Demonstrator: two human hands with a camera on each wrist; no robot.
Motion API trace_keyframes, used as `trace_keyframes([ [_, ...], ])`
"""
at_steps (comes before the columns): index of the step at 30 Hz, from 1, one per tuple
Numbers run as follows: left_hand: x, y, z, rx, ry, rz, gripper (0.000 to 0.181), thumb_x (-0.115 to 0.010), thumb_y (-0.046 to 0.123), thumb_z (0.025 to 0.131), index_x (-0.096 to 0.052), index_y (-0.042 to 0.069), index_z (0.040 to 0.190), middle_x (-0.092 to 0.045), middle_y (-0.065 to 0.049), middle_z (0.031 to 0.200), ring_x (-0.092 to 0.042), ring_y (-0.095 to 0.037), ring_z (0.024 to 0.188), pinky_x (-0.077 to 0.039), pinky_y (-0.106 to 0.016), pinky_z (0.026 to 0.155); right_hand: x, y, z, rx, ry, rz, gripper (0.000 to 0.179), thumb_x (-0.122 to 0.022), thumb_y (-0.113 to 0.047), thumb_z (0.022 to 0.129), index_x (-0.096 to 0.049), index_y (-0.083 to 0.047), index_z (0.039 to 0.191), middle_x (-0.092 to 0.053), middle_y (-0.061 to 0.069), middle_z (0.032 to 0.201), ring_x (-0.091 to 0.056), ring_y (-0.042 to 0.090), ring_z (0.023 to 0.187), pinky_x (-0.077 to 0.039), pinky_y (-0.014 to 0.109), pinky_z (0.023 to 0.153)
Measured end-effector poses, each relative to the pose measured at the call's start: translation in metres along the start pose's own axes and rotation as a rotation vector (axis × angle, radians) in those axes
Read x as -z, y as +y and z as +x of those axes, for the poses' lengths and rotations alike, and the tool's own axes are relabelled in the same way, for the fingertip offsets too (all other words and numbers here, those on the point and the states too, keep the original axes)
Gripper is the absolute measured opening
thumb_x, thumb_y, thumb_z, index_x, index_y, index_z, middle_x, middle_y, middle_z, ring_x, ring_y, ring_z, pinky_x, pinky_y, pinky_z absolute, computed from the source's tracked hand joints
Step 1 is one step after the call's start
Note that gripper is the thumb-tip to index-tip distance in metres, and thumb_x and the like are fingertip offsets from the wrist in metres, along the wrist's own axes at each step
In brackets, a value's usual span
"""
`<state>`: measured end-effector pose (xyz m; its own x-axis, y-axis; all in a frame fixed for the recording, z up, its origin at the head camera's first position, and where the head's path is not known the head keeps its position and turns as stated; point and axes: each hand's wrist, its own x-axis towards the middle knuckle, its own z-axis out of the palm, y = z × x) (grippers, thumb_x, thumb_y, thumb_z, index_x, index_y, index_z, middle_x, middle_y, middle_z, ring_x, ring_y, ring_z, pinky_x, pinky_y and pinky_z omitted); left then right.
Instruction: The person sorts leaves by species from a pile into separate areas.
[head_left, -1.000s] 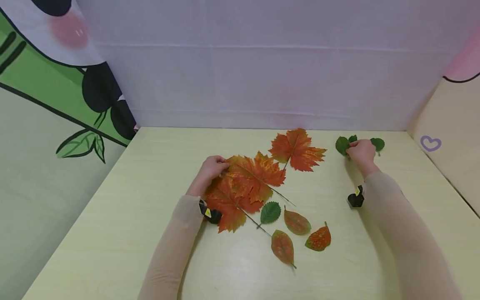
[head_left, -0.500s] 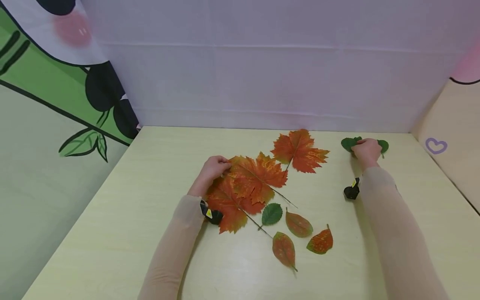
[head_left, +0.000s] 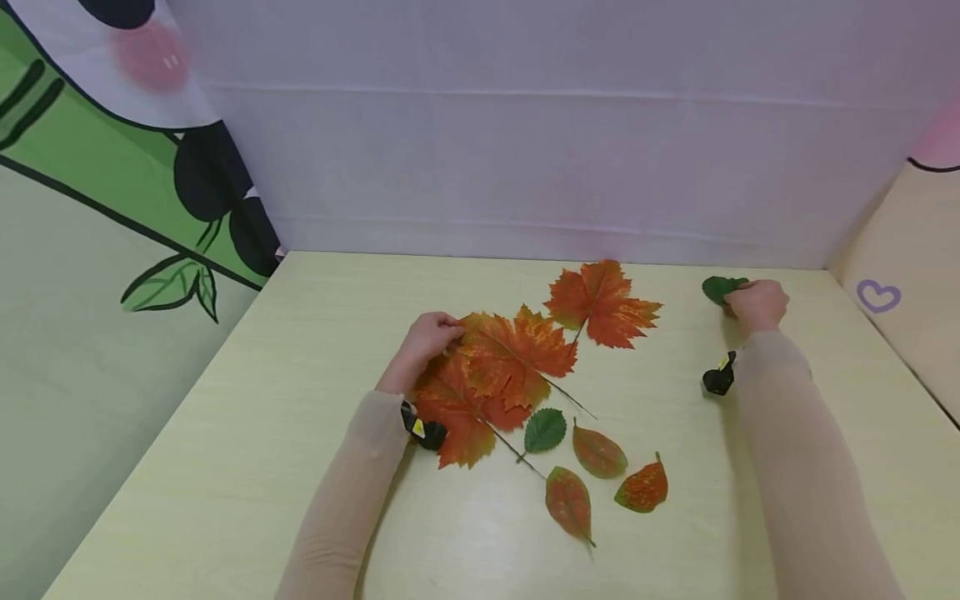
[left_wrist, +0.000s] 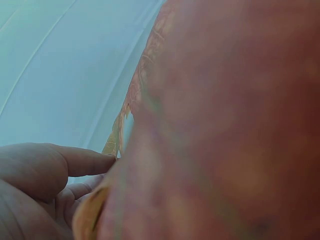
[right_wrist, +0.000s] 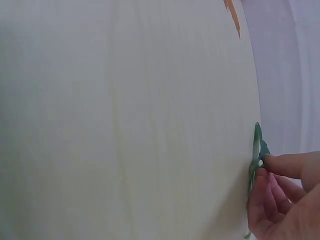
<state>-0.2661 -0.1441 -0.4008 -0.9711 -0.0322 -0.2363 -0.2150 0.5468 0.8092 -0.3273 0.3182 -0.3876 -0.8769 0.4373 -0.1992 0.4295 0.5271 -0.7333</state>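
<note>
As the left grip (head_left: 427, 342) pinches a jagged orange leaf (head_left: 504, 354), right grip (head_left: 759, 305) pinching serrated green leaves (head_left: 722, 288), grained tabletop (head_left: 232, 467).

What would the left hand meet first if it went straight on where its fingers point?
The left hand would first meet the middle orange leaf, whose edge it seems to pinch. Beyond, the far orange leaf looks roughly in line, though depth is unclear.

Passage between orange leaves (head_left: 603, 304) and right sleeve (head_left: 795, 450), backdrop (head_left: 525, 167) blocking behind
</note>
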Motion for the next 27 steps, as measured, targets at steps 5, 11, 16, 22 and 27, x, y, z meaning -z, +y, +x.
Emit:
trace_keyframes([
  [5, 0.001, 0.001, 0.0, 0.0, -0.005, 0.004, 0.024, -0.053, 0.018, 0.091, -0.059, 0.0, 0.106, -0.06, -0.014, 0.099, -0.055, -0.022, 0.08, -0.045, -0.029, 0.07, 0.006, 0.001, -0.004, 0.034, -0.001, -0.03, 0.049, -0.055, -0.019, 0.086, -0.046, 0.008, 0.126, -0.04, 0.029, 0.132, -0.037, 0.042, 0.12, -0.034, 0.047, 0.099],
  [11, 0.003, 0.002, 0.001, -0.007, -0.002, 0.014, 0.024, -0.053, 0.018, 0.091, -0.059, 0.0, 0.105, -0.059, -0.013, 0.098, -0.053, -0.021, 0.078, -0.044, -0.028, 0.068, 0.006, -0.006, -0.014, 0.125, -0.025, -0.099, 0.044, -0.056, -0.023, 0.088, -0.049, 0.007, 0.119, -0.039, 0.029, 0.128, -0.026, 0.048, 0.122, -0.027, 0.052, 0.098],
  [16, 0.005, 0.002, 0.002, 0.002, -0.01, 0.015, 0.025, -0.053, 0.019, 0.091, -0.058, 0.0, 0.107, -0.058, -0.013, 0.099, -0.053, -0.021, 0.08, -0.044, -0.028, 0.069, 0.001, -0.016, -0.032, 0.277, -0.046, -0.167, 0.04, -0.056, -0.023, 0.087, -0.053, 0.007, 0.114, -0.051, 0.029, 0.115, -0.033, 0.048, 0.115, -0.028, 0.054, 0.095],
  [22, 0.004, 0.003, 0.002, 0.006, -0.015, 0.001, 0.025, -0.053, 0.019, 0.091, -0.058, 0.0, 0.107, -0.058, -0.014, 0.1, -0.054, -0.022, 0.083, -0.044, -0.03, 0.072, -0.007, -0.024, -0.063, 0.426, -0.069, -0.24, 0.036, -0.059, -0.025, 0.086, -0.059, 0.004, 0.107, -0.06, 0.025, 0.104, -0.059, 0.033, 0.08, -0.044, 0.042, 0.07],
  [27, 0.002, 0.001, 0.001, 0.011, -0.015, 0.008, 0.025, -0.053, 0.019, 0.092, -0.058, 0.0, 0.106, -0.057, -0.013, 0.1, -0.053, -0.023, 0.084, -0.043, -0.031, 0.073, -0.015, -0.032, -0.093, 0.532, -0.133, -0.273, 0.031, -0.06, -0.025, 0.086, -0.061, 0.002, 0.101, -0.062, 0.022, 0.094, -0.058, 0.027, 0.073, -0.042, 0.031, 0.06],
])
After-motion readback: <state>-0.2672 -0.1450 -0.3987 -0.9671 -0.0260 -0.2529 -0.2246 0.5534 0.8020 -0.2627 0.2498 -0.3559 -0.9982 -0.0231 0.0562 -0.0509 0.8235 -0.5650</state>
